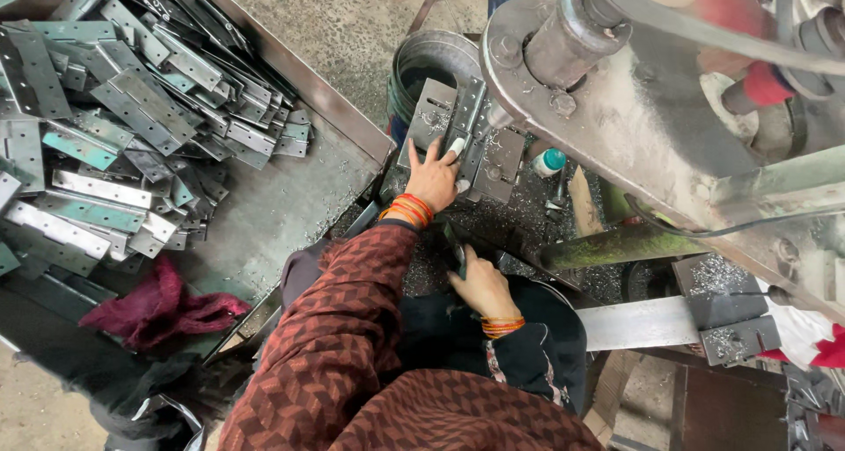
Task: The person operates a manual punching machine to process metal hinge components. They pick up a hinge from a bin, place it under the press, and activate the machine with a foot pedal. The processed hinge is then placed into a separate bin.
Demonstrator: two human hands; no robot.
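Note:
My left hand (pixel 433 175) lies flat, fingers spread, on a grey metal hinge plate (pixel 440 113) that rests on the work bed of a drilling machine (pixel 616 90). A second hinge plate (pixel 500 162) sits just to its right under the machine's head. My right hand (pixel 480 284) is lower, near my lap, its fingers curled around a dark metal piece (pixel 458 256). Both wrists carry orange and red bangles. My left arm is in a red-brown patterned sleeve.
A large metal tray (pixel 290 205) at the left holds a heap of several grey hinge plates (pixel 114 125). A dark red cloth (pixel 158 306) lies at its near edge. A round metal bucket (pixel 431 64) stands behind the plate. Metal shavings cover the machine bed.

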